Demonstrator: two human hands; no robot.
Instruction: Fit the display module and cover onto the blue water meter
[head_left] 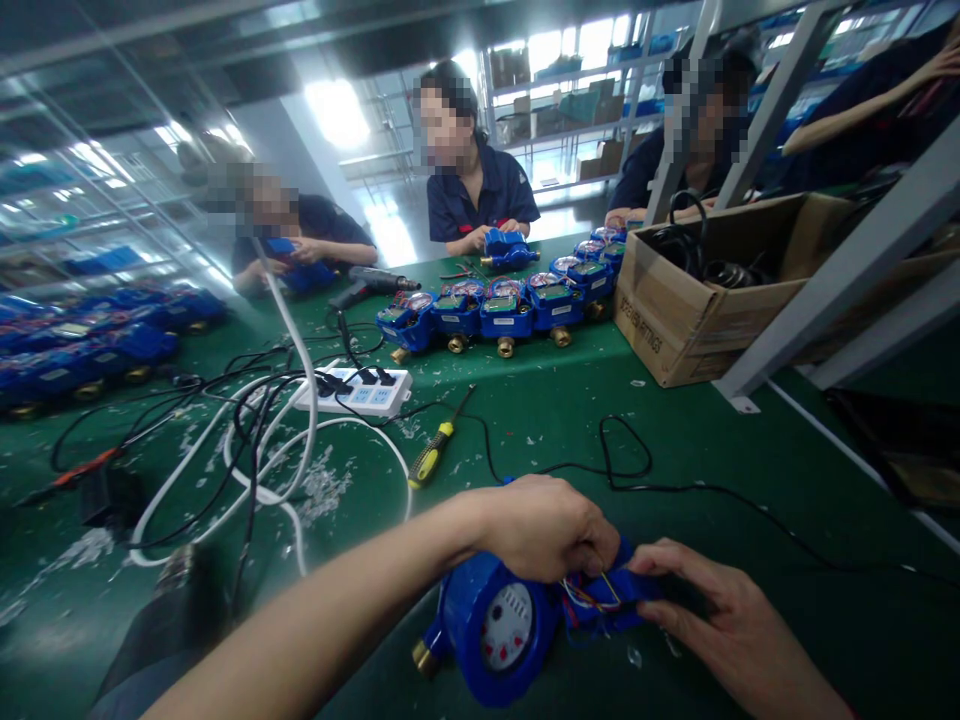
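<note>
Left hand (pixel 547 528) curls down over the blue meter (pixel 499 628), pinching its wires (pixel 592 597); right hand (pixel 720 620) grips the meter's open end, fingers bent.

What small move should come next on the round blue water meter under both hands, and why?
Probably tuck the thin coloured wires into the blue housing. The left hand and right hand both pinch the round blue water meter beside them, and the wires loop out loose.

At your 12 o'clock a row of blue meters (pixel 495 310) on the green table (pixel 750 470). Screwdriver (pixel 435 450) and power strip (pixel 356 392) at 11, cable tangle (pixel 255 440) at 10, cardboard box (pixel 705 300) at 1. Three people sit opposite you.
</note>
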